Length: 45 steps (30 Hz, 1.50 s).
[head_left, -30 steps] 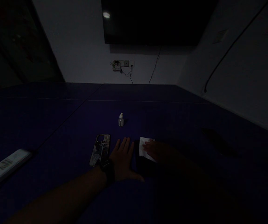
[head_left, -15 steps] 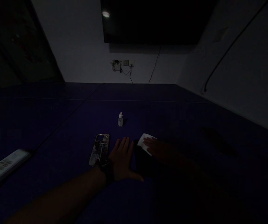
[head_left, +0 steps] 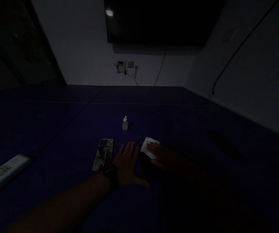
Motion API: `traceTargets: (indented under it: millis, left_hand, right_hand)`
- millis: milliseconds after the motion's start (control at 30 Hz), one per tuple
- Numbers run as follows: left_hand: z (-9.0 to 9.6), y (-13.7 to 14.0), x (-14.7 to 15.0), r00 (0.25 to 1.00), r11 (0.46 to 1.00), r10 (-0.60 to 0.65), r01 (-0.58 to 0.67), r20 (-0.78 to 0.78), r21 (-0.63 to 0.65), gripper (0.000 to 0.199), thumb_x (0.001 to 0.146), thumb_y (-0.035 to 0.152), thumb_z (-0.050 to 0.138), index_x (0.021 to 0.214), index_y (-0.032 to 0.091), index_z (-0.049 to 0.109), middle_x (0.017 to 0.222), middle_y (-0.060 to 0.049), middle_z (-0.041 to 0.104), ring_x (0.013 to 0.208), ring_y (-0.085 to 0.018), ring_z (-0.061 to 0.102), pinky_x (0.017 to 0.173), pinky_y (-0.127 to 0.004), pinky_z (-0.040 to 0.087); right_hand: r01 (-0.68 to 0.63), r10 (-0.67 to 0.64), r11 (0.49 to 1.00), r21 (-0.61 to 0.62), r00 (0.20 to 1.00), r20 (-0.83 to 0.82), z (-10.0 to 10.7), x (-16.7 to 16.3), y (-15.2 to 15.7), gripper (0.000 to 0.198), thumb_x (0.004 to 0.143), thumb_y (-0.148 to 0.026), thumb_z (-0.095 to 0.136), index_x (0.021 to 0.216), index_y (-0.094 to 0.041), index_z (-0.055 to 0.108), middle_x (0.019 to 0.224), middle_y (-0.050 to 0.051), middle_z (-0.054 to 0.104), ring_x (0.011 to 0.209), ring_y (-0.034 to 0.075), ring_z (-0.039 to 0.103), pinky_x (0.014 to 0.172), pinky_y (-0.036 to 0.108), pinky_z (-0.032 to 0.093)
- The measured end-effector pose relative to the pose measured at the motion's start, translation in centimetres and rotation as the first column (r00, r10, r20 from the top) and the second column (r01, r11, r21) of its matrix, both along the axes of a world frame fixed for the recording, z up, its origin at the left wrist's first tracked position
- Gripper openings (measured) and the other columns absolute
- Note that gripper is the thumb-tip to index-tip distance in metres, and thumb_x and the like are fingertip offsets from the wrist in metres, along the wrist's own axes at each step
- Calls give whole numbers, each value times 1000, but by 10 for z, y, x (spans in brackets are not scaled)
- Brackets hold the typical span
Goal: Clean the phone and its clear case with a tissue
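Observation:
My left hand (head_left: 127, 165) lies flat on the dark blue table with its fingers spread, a dark band around the wrist. Its index finger and thumb border a flat black rectangular thing (head_left: 149, 168), too dark to name surely. Over that thing's far end is a small white cloth (head_left: 146, 144). My right hand (head_left: 160, 153) presses the cloth down, fingers together on top and thumb apart. Left of my left hand rests a patterned phone case (head_left: 104, 153). Beyond the hands stands a small clear bottle (head_left: 125, 125) with a white dropper top.
A long white box (head_left: 5, 173) lies at the left. On the right is a dark elongated shape (head_left: 224, 145), hard to make out. Wall sockets (head_left: 127, 64) with cables and a large screen (head_left: 154, 22) are at the back. The room is very dim.
My right hand and the white cloth have shifted slightly left and away from me. The right thumb now shows. My left hand stays in place.

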<state>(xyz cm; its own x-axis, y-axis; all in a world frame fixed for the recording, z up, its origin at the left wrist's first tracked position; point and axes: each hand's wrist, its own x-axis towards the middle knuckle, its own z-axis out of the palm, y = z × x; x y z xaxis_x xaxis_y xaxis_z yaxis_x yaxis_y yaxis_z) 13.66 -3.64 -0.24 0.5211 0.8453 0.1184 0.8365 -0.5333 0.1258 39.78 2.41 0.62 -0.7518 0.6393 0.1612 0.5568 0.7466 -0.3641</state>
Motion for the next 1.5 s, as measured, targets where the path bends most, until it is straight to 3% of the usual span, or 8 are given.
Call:
traceTargets:
  millis: [167,400,533,700,967,1167,1367,1500]
  left_hand:
    - [-1,0,1,1000,1000,2,-2,-13,7,139,58,104,29,156,6,20,162,-27,18,150,-46,15,119,-61,11]
    - [0,1,1,1000,1000,-7,7,1,13,136,58,104,27,153,7,30,161,-28,18,150,-46,14,119,-61,11]
    - [0,1,0,1000,1000,-17,17,25,-19,136,58,104,30,156,9,23,162,-28,15,150,-46,14,119,-62,11]
    - [-1,1,0,1000,1000,-11,12,29,-13,137,57,104,31,155,9,25,162,-27,18,151,-45,13,120,-61,10]
    - [-2,1,0,1000,1000,-9,9,1,9,136,60,103,30,157,10,16,162,-26,16,151,-45,14,119,-60,12]
    - [-6,2,-2,1000,1000,0,0,1,24,135,60,102,31,157,9,18,162,-25,18,151,-44,14,119,-60,12]
    - [1,-1,1,1000,1000,4,-4,-4,4,136,59,103,28,157,10,19,162,-27,19,151,-44,14,120,-60,11]
    - [4,-2,2,1000,1000,1,-1,-21,-25,129,63,101,30,156,12,22,162,-26,19,151,-43,15,119,-60,12]
  right_hand:
    - [-24,25,995,-92,1000,15,9,4,0,43,103,-47,40,133,-28,64,143,4,57,137,25,48,117,48,36]
    - [-11,12,1000,23,999,-36,-4,-21,-6,61,99,-45,52,152,-18,41,158,13,37,147,30,30,120,53,28]
    - [-148,148,989,6,988,-36,-1,-27,-9,45,100,-38,50,143,-24,54,151,7,49,143,26,39,120,48,31]
    - [0,0,1000,15,1000,-31,4,-34,-5,50,100,-36,50,146,-16,50,152,14,45,144,30,37,119,54,31]
    - [-58,63,996,-74,996,62,20,-24,-23,47,101,-39,49,145,-22,52,149,8,50,142,27,41,119,47,33]
    - [-81,102,991,-105,972,210,30,-17,-41,75,95,-58,54,152,-13,39,157,17,35,146,33,32,119,49,30]
    - [-59,64,997,-50,992,113,19,-32,-46,72,97,-51,54,153,-11,35,159,17,30,148,32,26,121,51,26]
    - [-228,233,970,-87,972,44,19,-22,-45,58,99,-48,52,147,-18,48,153,12,43,145,28,35,121,48,29]
